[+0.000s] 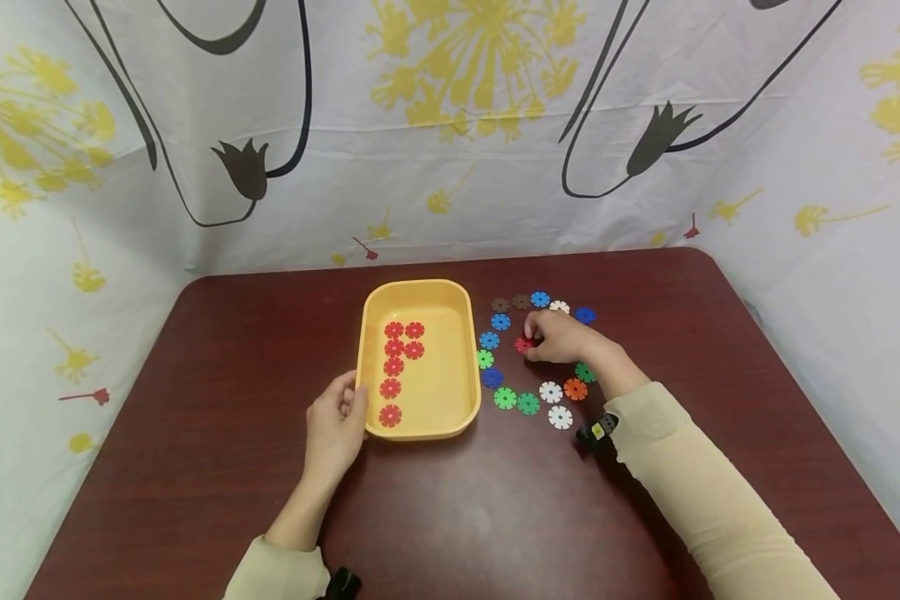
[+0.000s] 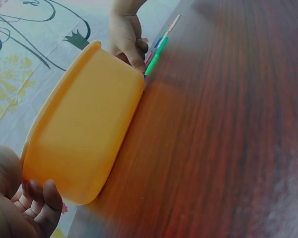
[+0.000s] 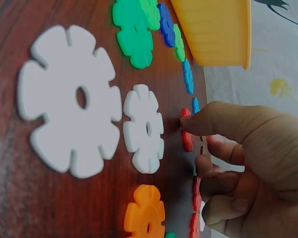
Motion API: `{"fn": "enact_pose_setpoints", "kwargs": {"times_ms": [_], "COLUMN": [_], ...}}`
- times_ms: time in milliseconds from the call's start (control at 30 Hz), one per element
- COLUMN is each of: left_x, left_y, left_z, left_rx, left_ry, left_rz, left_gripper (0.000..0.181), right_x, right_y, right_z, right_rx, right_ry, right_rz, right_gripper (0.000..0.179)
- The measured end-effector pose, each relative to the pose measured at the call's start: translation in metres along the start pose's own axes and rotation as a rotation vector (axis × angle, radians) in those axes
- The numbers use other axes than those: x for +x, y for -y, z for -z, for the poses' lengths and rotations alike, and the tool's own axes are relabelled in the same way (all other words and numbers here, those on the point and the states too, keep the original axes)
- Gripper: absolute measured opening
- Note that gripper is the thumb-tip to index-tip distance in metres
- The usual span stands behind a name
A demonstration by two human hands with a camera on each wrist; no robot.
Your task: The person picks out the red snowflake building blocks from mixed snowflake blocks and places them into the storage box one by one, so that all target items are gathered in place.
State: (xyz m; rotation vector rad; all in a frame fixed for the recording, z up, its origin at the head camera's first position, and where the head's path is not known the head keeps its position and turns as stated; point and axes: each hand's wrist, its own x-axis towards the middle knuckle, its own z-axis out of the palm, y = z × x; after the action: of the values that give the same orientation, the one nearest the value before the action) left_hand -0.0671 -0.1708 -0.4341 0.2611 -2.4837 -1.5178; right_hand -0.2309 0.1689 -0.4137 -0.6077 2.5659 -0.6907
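Observation:
My left hand (image 1: 335,425) grips the left rim of a yellow plastic tray (image 1: 446,367), thumb over the edge and fingers bent against the outer side, as the left wrist view also shows. Inside the tray lie several red notched discs (image 1: 393,367), toward its left half. Right of the tray, my right hand (image 1: 558,337) pinches a red notched disc (image 3: 187,130) between thumb and fingers, low over the table. Around that hand lie loose discs, among them a white disc (image 3: 72,101), an orange disc (image 1: 575,389) and a green disc (image 1: 528,404). My right hand covers part of this group.
More discs border the tray's right side: a light blue disc (image 1: 489,340), a dark blue disc (image 1: 492,377) and brown discs (image 1: 521,302) farther back. The dark red-brown table (image 1: 217,400) meets a patterned cloth (image 1: 450,225) behind and at both sides.

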Motion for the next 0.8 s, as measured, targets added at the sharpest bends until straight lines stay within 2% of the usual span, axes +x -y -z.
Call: {"fn": "enact_pose_setpoints", "kwargs": {"times_ms": [167, 467, 800], "left_x": [-0.0008, -0.0022, 0.0004], "left_y": [0.0003, 0.0018, -0.0004], "left_z": [0.0004, -0.0014, 0.0004], "left_rx": [-0.003, 0.001, -0.007], "left_ry": [0.006, 0.006, 0.005], "left_rz": [0.004, 0.008, -0.009], "left_gripper": [0.031, 0.031, 0.031], "right_x": [-0.0013, -0.0005, -0.0046], "right_y": [-0.0007, -0.0011, -0.0016], "right_z": [-0.0033, -0.0068, -0.0057], "right_rx": [-0.019, -0.015, -0.002], "right_ry": [-0.031, -0.012, -0.03], "right_rz": [0.005, 0.02, 0.057], "right_gripper": [0.029, 0.026, 0.037]}}
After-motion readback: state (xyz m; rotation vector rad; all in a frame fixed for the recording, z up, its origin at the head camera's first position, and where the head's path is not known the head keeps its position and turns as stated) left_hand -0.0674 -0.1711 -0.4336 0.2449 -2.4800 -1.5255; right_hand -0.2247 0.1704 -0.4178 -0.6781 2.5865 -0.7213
